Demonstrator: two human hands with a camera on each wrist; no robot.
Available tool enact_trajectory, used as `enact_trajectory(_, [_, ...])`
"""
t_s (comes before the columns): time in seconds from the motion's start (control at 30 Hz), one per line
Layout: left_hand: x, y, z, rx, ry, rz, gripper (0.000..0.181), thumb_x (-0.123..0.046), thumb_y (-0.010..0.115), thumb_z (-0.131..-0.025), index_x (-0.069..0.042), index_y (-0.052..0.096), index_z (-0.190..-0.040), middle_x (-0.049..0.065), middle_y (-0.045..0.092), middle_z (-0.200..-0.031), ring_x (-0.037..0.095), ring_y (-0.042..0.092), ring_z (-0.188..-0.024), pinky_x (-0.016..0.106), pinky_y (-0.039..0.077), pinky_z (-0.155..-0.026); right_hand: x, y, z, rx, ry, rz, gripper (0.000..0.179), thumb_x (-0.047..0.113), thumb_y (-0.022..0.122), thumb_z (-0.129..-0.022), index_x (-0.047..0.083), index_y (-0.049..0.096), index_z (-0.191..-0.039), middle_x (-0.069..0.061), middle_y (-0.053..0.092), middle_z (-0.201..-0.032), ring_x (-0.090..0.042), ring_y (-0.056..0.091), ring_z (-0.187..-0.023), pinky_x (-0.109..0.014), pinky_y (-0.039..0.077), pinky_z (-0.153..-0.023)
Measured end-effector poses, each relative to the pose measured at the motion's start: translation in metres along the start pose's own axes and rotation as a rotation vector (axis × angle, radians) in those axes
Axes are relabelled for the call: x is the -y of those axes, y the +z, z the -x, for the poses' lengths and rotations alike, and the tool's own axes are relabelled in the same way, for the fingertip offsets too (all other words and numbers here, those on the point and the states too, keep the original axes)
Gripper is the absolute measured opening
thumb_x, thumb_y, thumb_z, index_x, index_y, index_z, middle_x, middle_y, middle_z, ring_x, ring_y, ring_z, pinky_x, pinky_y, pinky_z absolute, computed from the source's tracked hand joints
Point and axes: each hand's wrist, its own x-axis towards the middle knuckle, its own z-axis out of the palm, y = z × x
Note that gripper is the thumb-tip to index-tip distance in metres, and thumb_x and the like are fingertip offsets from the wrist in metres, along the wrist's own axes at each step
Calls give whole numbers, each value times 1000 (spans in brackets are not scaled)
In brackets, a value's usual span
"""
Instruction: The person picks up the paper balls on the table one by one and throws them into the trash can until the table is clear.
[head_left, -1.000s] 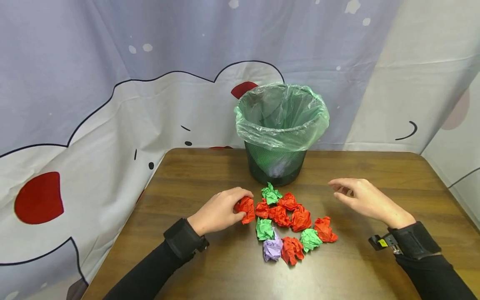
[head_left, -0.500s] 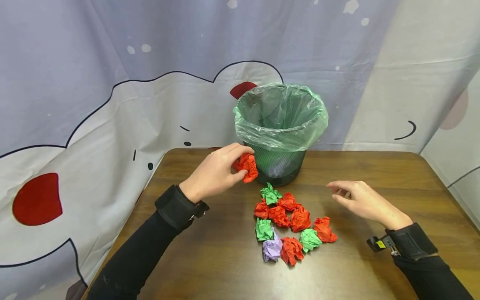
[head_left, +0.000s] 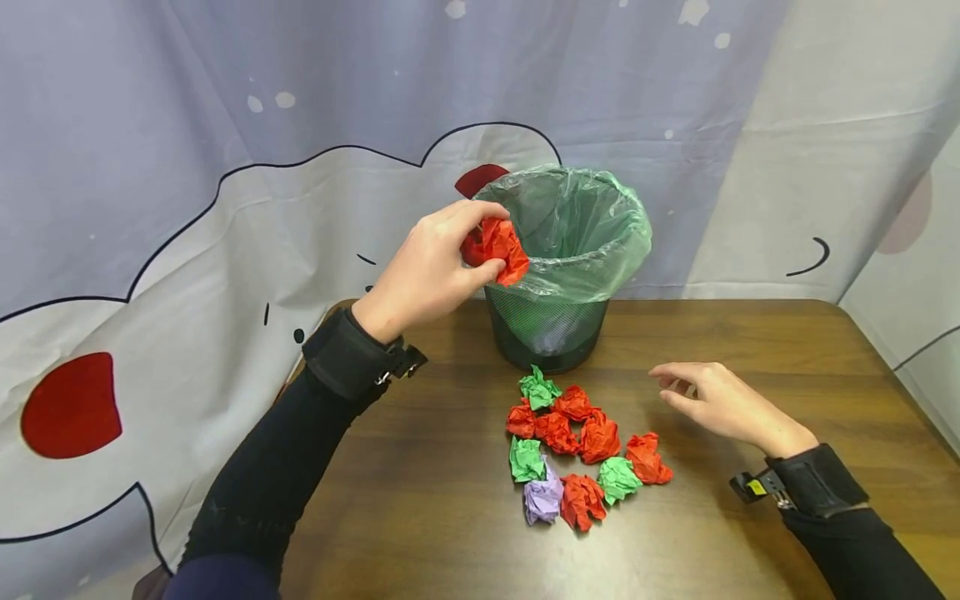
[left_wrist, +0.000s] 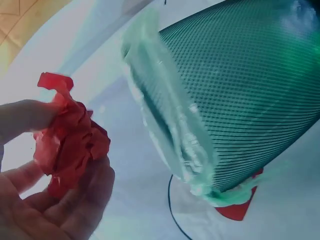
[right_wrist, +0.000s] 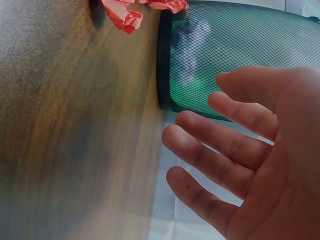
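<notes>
A crumpled red paper ball [head_left: 504, 250] is pinched between the thumb and fingers of my left hand [head_left: 431, 267]. In the head view that hand is raised at the left rim of a mesh trash bin [head_left: 551, 329] lined with a green plastic bag [head_left: 592, 271]. The left wrist view shows the same red paper [left_wrist: 72, 142] apart from the bag's rim [left_wrist: 170, 115]. My right hand [head_left: 731, 408] hovers over the right side of the table, fingers loosely bent and holding nothing. Its relaxed fingers [right_wrist: 215, 155] show in the right wrist view.
Several crumpled paper balls lie in front of the bin: red ones [head_left: 600, 436], green ones [head_left: 618, 479] and a purple one [head_left: 543, 497]. They rest on a brown wooden table [head_left: 420, 517]. A printed curtain [head_left: 337, 217] hangs behind.
My left hand has lifted the red paper ball off the table, up and forward to the bin's left rim. The right hand stays nearly where it was.
</notes>
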Motion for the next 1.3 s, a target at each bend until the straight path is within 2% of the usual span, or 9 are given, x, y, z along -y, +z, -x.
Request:
enact_trajectory(0.27, [2, -6, -33, -6, -146, -44, 46, -25, 65, -81, -15, 53, -125, -3, 57, -105, 9, 50, -85, 22, 44, -69, 0, 2, 3, 0, 7, -2, 30, 17, 63, -86, 20, 61, -116, 3, 66, -94, -4, 58, -78, -31, 49, -66])
enact_trajectory(0.53, [9, -4, -55, 39, -229, -89, 53, -25, 62, -82, -20, 47, -132, -2, 57, -106, 10, 51, -86, 24, 43, -72, -2, 3, 6, 9, 18, -8, 31, 16, 62, -87, 20, 60, -117, 3, 66, -95, -4, 58, -79, -25, 47, -65])
enact_trajectory(0.73, [13, 2, -66, 103, -299, -90, 57, -25, 62, -83, -23, 42, -136, -3, 56, -111, 10, 53, -88, 24, 44, -74, -3, 4, 8, 8, 24, -11, 31, 17, 62, -87, 19, 60, -118, 5, 65, -93, -6, 59, -78, -30, 49, -67])
enact_trajectory(0.87, [17, 8, -71, 133, -322, -98, 59, -27, 61, -84, -25, 38, -139, -2, 54, -116, 11, 53, -91, 25, 44, -75, -3, 5, 9, 9, 27, -10, 30, 18, 62, -87, 19, 60, -118, 6, 65, -93, -7, 59, -78, -32, 50, -68])
enact_trajectory(1.1, [28, 17, -64, 152, -351, -126, 56, -34, 56, -86, -26, 39, -138, -4, 50, -129, 11, 50, -111, 31, 38, -91, -3, 4, 12, 11, 37, -19, 30, 20, 61, -88, 19, 60, -117, 5, 66, -94, -6, 59, -79, -29, 49, -67])
enact_trajectory(1.3, [29, 20, -58, 144, -336, -117, 45, -36, 55, -86, -23, 49, -129, -4, 55, -120, 11, 50, -107, 29, 40, -86, -6, 5, 15, 8, 44, -10, 29, 19, 62, -87, 16, 61, -116, 5, 65, -93, -5, 59, -78, -29, 49, -66])
